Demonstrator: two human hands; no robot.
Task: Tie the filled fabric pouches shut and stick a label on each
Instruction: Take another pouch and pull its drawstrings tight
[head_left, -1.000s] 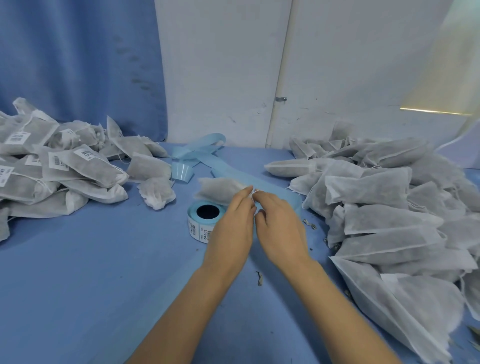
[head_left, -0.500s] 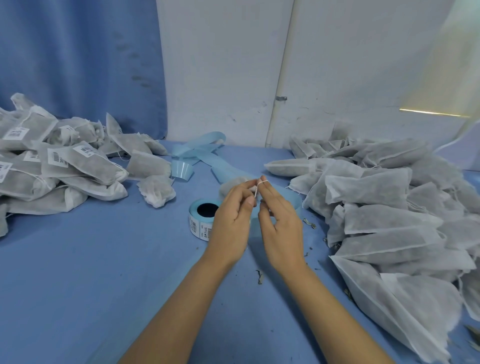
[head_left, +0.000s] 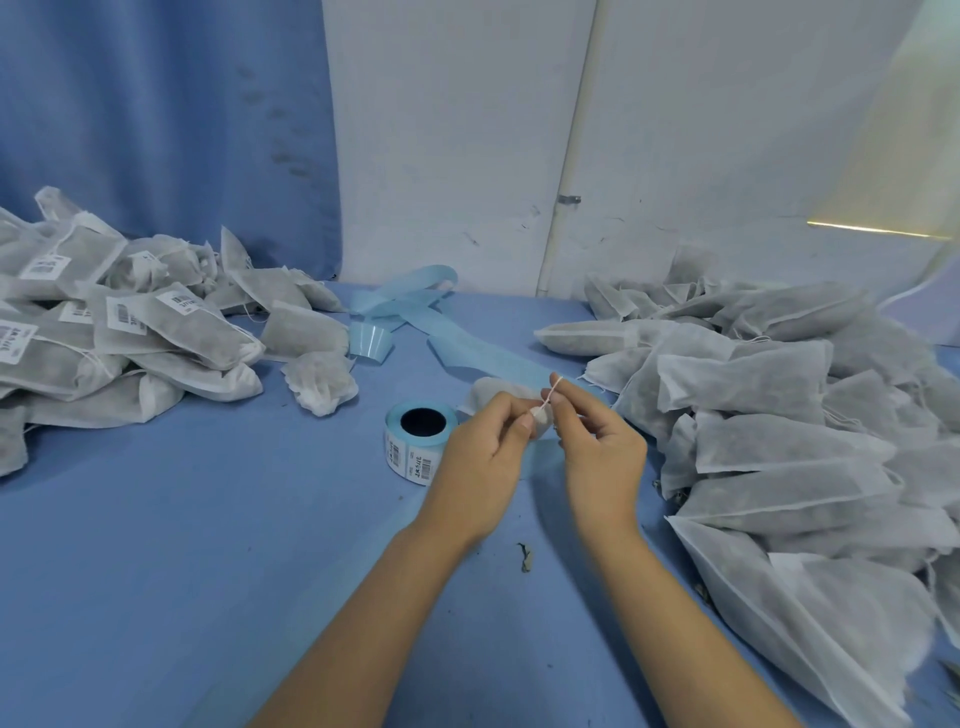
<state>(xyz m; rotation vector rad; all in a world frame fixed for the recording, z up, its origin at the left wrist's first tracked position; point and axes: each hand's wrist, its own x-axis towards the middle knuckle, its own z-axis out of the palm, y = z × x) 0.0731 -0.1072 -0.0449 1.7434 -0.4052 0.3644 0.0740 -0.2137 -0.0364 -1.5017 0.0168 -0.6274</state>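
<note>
A small grey fabric pouch (head_left: 485, 391) is held above the blue table, mostly hidden behind my hands. My left hand (head_left: 480, 457) pinches its gathered neck. My right hand (head_left: 597, 447) pinches the white drawstring (head_left: 549, 396), which runs up from the neck to my fingertips. A roll of barcode labels (head_left: 413, 441) stands just left of my left hand. Labelled pouches (head_left: 171, 327) lie heaped at the left. A pile of unlabelled filled pouches (head_left: 769, 415) covers the right.
A loose strip of pale blue label backing (head_left: 467, 353) trails from the back wall towards my hands. One crumpled white pouch (head_left: 319, 384) lies alone beside the left heap. A small dark scrap (head_left: 524, 557) sits on the blue table (head_left: 182, 545) between my forearms.
The pouch has swung from lying out to the left to sitting behind my hands. My hands have drawn slightly apart, and my right hand has pulled the drawstring up.
</note>
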